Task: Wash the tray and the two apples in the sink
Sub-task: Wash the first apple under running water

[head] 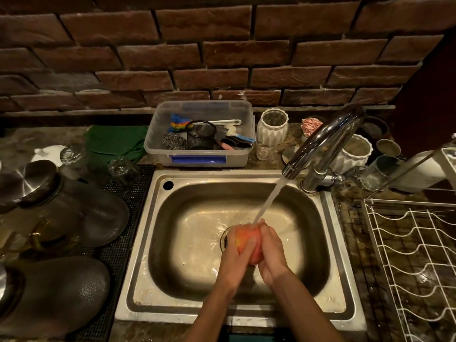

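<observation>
- Over the drain of the sink, one reddish-orange apple is held between both hands, right under the stream of water.
- Left hand cups the apple from the left side, its fingers curled round the fruit and the thumb lying across the front of it.
- Right hand wraps the apple from the right, fingers bent over its top where the water strikes.
- Both forearms reach in from the near edge of the sink; the basin floor is wet and shining around the drain.
- Water falls at a slant from the curved chrome tap, which stands at the back right corner of the sink.
- Behind the sink, a clear plastic tub holds a black mesh cup, a steel scourer and brushes.
- Two white ribbed jars stand to the right of the tub, near the tap.
- A white wire rack lies on the counter to the right of the sink.
- Dark upturned pots rest on a black mat to the left, with a green cloth behind them, below the brick wall.
</observation>
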